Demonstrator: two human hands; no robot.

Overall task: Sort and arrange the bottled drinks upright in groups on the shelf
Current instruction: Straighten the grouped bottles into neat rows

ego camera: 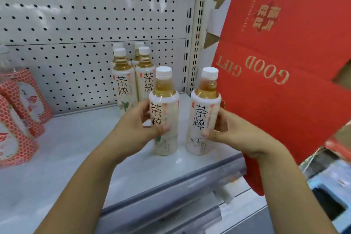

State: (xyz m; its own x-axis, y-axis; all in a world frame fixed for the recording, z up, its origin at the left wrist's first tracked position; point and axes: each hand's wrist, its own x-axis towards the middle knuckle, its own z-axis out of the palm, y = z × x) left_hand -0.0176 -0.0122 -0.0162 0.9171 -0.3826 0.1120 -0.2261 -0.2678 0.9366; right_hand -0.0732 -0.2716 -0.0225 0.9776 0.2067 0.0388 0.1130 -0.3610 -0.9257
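On the shelf [66,148], at the back: a group of four tea bottles [123,83] stands upright in a two-by-two block close to the pegboard [76,15], white caps up, the front labels facing out.
Toward the front edge: two more bottles of the same tea, upright, side by side with a gap between them, ahead of the block and a little to its right.
Left hand [136,129]: wrapped round the middle of the left bottle [164,108], thumb lying across the label.
Right hand [233,131]: grasping the right bottle [205,108] in the same way, thumb on the front of the label.
Contact with the shelf: both bases sit at shelf level, but I cannot tell whether they rest on it or hang just above.
Done so far: one tidy group of a single kind is started; four bottles look placed.
Left to do: by my reading, the two held bottles must be set down in line with the block, likely as a front row, and let go.
Beside the shelf, right: a red carton [284,100] printed GOOD GIFT, tilted, flaps open; its inside is hidden, so more bottles may wait there.
Far left: red patterned packs [24,97], well apart from the bottles.
Progress: probably early to middle.
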